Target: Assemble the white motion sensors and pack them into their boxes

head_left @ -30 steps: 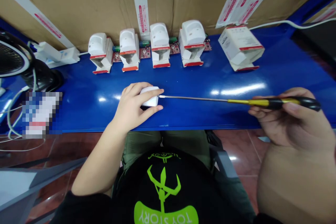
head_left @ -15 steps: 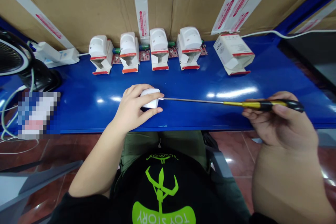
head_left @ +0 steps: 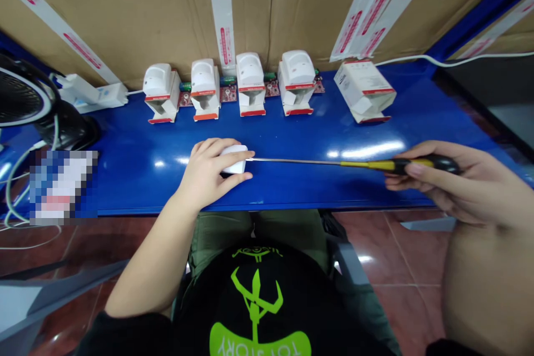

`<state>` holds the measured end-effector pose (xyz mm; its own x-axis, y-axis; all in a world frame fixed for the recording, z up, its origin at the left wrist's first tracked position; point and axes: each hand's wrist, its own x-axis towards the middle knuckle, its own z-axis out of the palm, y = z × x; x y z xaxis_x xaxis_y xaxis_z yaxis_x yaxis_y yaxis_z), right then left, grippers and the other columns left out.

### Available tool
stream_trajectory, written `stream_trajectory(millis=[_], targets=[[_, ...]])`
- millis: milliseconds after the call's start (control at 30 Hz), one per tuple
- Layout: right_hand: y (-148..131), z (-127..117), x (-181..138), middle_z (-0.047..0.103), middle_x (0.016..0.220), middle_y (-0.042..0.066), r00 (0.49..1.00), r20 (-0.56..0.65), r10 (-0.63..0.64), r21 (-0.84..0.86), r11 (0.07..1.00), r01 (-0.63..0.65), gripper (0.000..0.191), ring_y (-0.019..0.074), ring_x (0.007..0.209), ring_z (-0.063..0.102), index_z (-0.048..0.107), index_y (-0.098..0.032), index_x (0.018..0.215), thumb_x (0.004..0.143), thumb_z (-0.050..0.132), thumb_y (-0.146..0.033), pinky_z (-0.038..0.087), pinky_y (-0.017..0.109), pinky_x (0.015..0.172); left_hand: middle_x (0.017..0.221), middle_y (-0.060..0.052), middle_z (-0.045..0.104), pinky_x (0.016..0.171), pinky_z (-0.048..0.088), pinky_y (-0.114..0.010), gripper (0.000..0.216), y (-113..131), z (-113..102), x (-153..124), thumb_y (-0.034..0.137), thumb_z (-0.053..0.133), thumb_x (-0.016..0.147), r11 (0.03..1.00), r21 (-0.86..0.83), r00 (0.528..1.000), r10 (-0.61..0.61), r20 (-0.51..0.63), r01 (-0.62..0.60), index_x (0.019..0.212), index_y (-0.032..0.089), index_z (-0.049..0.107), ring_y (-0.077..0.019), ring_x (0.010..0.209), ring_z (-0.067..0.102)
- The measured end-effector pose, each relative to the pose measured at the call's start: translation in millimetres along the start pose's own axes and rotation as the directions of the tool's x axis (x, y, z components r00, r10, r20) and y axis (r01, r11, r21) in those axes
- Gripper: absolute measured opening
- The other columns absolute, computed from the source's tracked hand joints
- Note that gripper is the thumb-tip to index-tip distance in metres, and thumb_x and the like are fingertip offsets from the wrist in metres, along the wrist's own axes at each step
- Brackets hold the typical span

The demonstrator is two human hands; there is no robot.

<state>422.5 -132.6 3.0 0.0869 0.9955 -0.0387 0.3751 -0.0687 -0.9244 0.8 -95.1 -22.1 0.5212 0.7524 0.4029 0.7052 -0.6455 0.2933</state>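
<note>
My left hand point(head_left: 211, 169) is closed around a small white plastic motion detector housing point(head_left: 235, 162) on the blue table, its fingers covering much of it. A long screwdriver point(head_left: 377, 165) with a yellow and black handle is gripped in my right hand point(head_left: 442, 178). Its thin metal shaft runs left, and the tip meets the right end of the housing by my left fingertips. How the tip sits there is too small to tell.
Several white motion detectors point(head_left: 297, 68) stand on open small boxes point(head_left: 208, 104) along the back, with red circuit boards point(head_left: 228, 94) and green batteries between them. Another open box point(head_left: 365, 89) lies to the right. A black fan point(head_left: 69, 128), a power strip point(head_left: 106, 95) and cables are at left.
My right hand has turned around the screwdriver handle and its wrist now lies farther right. The left hand still holds the housing; the whole view has shifted slightly.
</note>
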Motion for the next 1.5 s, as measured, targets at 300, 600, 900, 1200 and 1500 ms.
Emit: stream_trajectory(millis=[300,600,900,1200,1500], targets=[[0.6,-11.0,19.8,0.081,0.089,0.008,0.954,0.2,-0.222,-0.376,0.882,0.284,0.048,0.0302,0.082,0.077,0.08,-0.028,0.089,0.074,0.084,-0.073,0.067,0.047,0.082,0.135,-0.008,0.08,0.109,0.049,-0.052,0.035,2.9,-1.3,1.1,0.054,0.077,0.101,0.994,0.095,0.997,-0.053,0.058,0.047,0.133,0.039,0.082,-0.0342,0.123,0.07],[-21.4,-12.2,38.1,0.085,0.088,0.011,0.892,0.451,-0.035,-0.419,0.874,0.246,0.068,0.0266,0.078,0.075,0.082,-0.023,0.091,0.078,0.076,-0.089,0.062,0.041,0.074,0.134,-0.009,0.081,0.107,0.049,-0.056,0.033,1.6,-1.5,2.5,0.054,0.078,0.1,0.996,0.086,0.996,-0.025,0.088,0.018,0.129,0.037,0.084,-0.0364,0.121,0.07],[-9.5,13.5,18.3,0.078,0.091,0.013,0.83,0.406,-0.383,-0.521,0.649,0.555,0.039,0.0272,0.075,0.074,0.063,-0.027,0.085,0.103,0.055,-0.06,0.059,0.041,0.069,0.135,-0.009,0.08,0.107,0.047,-0.057,0.031,3.7,-2.6,2.8,0.05,0.081,0.099,0.995,0.085,0.993,-0.058,0.099,0.049,0.127,0.037,0.084,-0.0368,0.123,0.07],[-28.5,11.9,32.5,0.079,0.075,0.006,0.784,0.586,-0.205,-0.429,0.743,0.515,0.03,0.0243,0.062,0.069,0.078,-0.028,0.089,0.099,0.061,-0.05,0.054,0.04,0.062,0.134,-0.01,0.081,0.107,0.049,-0.058,0.03,4.6,-1.7,3.4,0.049,0.081,0.099,0.995,0.096,0.994,-0.047,0.099,0.038,0.126,0.036,0.084,-0.0377,0.122,0.07],[-18.8,20.8,26.5,0.074,0.077,0.008,0.786,0.484,-0.385,-0.553,0.561,0.616,0.035,0.0273,0.07,0.069,0.068,-0.03,0.08,0.104,0.055,-0.052,0.048,0.04,0.064,0.136,-0.009,0.08,0.108,0.048,-0.059,0.033,3.1,-2.6,3.2,0.05,0.081,0.099,0.995,0.085,0.991,-0.057,0.12,0.047,0.129,0.038,0.083,-0.0372,0.124,0.069]])
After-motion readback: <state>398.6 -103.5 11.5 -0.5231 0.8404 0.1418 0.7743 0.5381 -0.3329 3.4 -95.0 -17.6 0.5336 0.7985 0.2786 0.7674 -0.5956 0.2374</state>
